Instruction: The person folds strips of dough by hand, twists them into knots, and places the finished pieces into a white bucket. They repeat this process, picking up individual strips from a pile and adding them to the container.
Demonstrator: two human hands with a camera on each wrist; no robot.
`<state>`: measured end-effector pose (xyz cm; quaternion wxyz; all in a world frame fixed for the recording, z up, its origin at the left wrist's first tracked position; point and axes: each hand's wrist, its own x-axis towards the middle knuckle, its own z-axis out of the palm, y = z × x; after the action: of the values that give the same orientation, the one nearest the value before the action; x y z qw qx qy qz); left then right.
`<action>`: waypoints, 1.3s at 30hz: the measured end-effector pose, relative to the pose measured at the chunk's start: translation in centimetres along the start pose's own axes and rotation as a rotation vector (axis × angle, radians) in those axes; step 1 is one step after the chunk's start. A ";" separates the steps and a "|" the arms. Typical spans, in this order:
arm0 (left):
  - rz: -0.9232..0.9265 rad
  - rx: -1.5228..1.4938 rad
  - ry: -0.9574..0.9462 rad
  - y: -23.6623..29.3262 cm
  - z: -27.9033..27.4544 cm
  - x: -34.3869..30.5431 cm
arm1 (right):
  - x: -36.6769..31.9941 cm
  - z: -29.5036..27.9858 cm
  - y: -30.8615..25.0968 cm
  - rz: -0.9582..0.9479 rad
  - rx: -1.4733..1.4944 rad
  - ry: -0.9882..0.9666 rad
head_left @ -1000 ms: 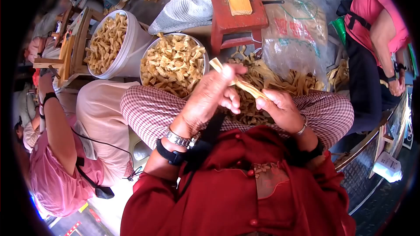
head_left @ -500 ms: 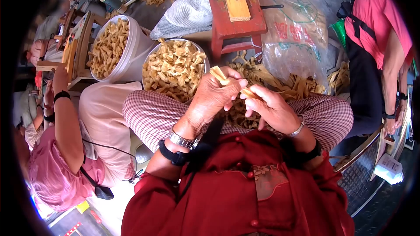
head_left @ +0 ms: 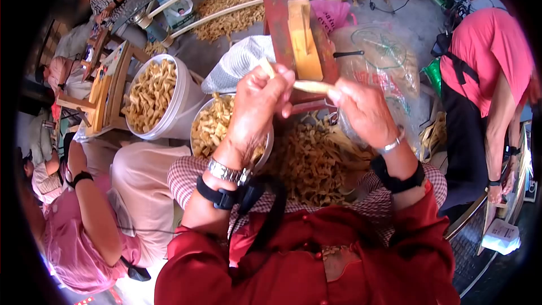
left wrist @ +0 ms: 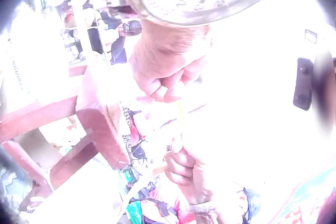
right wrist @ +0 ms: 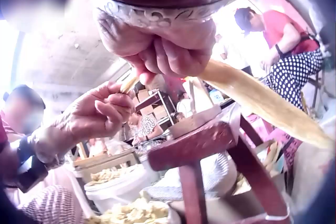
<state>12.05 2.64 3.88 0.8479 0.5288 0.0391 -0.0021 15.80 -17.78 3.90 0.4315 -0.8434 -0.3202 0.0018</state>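
Observation:
A pale yellow strip [head_left: 311, 86] runs nearly straight between both hands, above the lap. My left hand [head_left: 253, 104] pinches one part of it, and a short end sticks up past the thumb. At the other side, my right hand [head_left: 370, 114] grips the strip with curled fingers. In the right wrist view a long, wide tail of the strip [right wrist: 262, 100] hangs out beyond the right hand. Below the hands lies a heap of tan strips and pieces [head_left: 316, 164]. Near the left forearm, a bucket holds short knotted pieces [head_left: 212, 127], partly hidden by that hand.
A second white bucket [head_left: 183, 104] full of knotted pieces stands further left. Ahead is a red stool [head_left: 276, 3] bearing a wooden board [head_left: 305, 45]. A clear plastic bag [head_left: 372, 51] lies right of it. People in pink sit or bend at both sides.
Both hands have risen forward, away from the body, and moved apart from close together. The strip now stretches between them. The head view has tilted up, showing more floor ahead.

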 end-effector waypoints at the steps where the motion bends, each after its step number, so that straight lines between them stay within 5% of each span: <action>1: 0.045 0.037 0.004 0.5 0.5 1.3 | 1.2 -0.5 0.5 -0.002 -0.045 0.014; 11: 0.165 0.237 -0.012 2.0 0.9 9.3 | 8.0 -2.6 4.0 -0.168 -0.324 0.210; 17: 0.107 0.409 0.146 -2.3 -1.5 12.2 | 8.5 0.3 7.0 0.040 -0.454 0.066; 18: 0.090 0.595 0.330 -2.5 -0.7 11.4 | 8.1 1.3 7.2 -0.018 -0.508 0.095; 21: 0.058 0.587 0.207 -2.3 -2.4 9.4 | 5.3 1.0 6.8 0.127 -0.301 0.129; 25: -0.198 0.695 0.028 0.7 -0.5 3.1 | 1.4 1.2 3.3 -0.011 0.126 0.150; 29: -0.229 0.697 -0.173 -2.5 -2.7 -2.2 | -2.0 4.0 -1.6 -0.265 0.186 0.172; 32: -0.351 0.432 -0.138 -6.0 -3.4 -5.8 | -4.7 7.1 -4.2 -0.380 0.202 0.118; 35: -0.149 0.739 -0.051 -11.9 -4.4 -9.9 | -7.0 11.2 -5.4 -0.494 0.293 0.050; 37: -0.897 0.010 -0.162 -5.9 -0.6 -8.5 | -8.6 12.1 -6.6 -0.516 0.342 -0.029; 39: -0.917 -0.201 -0.177 -6.0 0.2 -8.0 | -9.9 12.5 -7.6 -0.539 0.391 -0.108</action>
<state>3.82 -0.50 -0.85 0.8065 0.3701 0.1961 -0.4173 0.35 -10.86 -1.07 0.5525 -0.6283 -0.5477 -0.0061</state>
